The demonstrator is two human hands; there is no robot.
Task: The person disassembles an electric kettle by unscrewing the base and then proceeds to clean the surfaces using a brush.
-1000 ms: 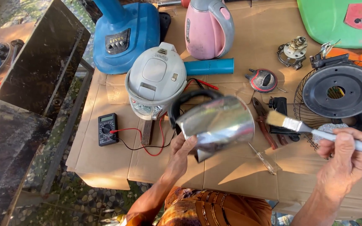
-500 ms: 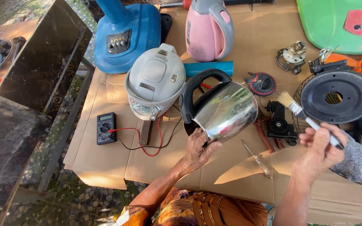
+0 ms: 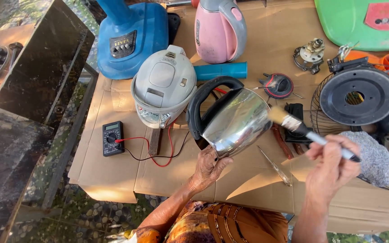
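Desk (image 3: 127, 175) covered in flattened cardboard, crowded. Far side: blue fan base (image 3: 133, 38), pink electric kettle (image 3: 219, 29), green plastic cover (image 3: 361, 22). Centre left: white electric thermo pot (image 3: 163, 85), with a blue tube (image 3: 221, 70) just behind the steel kettle. Near left: black multimeter (image 3: 112, 138), its red and black leads trailing across the cardboard toward the pot. Right: black round fan motor housing (image 3: 359, 95) on a wire fan guard (image 3: 320, 121), a grey cloth (image 3: 377, 157) beside it; a small screwdriver (image 3: 275, 165) lies flat between the two hands. Principal item: stainless steel kettle (image 3: 237, 123), polished and mirror-bright, with a black loop handle, tilted on its side above the desk centre, just in front of the thermo pot. Left hand (image 3: 208, 168): grip closed around the kettle's lower end, holding it up from beneath. Right hand (image 3: 332, 168): grip closed on the handle of a paintbrush (image 3: 309, 132), whose pale bristles touch the kettle's upper right wall.
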